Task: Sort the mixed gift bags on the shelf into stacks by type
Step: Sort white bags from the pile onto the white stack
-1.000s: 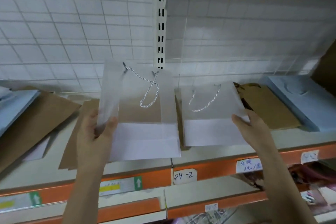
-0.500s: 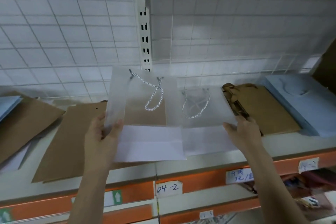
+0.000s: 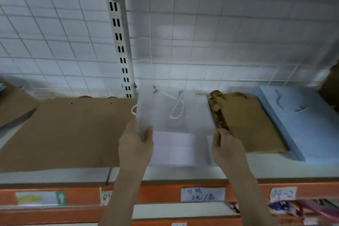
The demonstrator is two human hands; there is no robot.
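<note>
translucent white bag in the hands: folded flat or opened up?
Folded flat. The translucent white gift bag shows as a thin sheet over the shelf, its twisted cord handle lying against its face; left hand pinches its edge.

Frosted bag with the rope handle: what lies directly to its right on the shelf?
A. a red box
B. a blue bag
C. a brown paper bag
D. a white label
C: the frosted bag, gripped by the left hand, borders a brown paper bag; the blue bag lies farther right.
</note>
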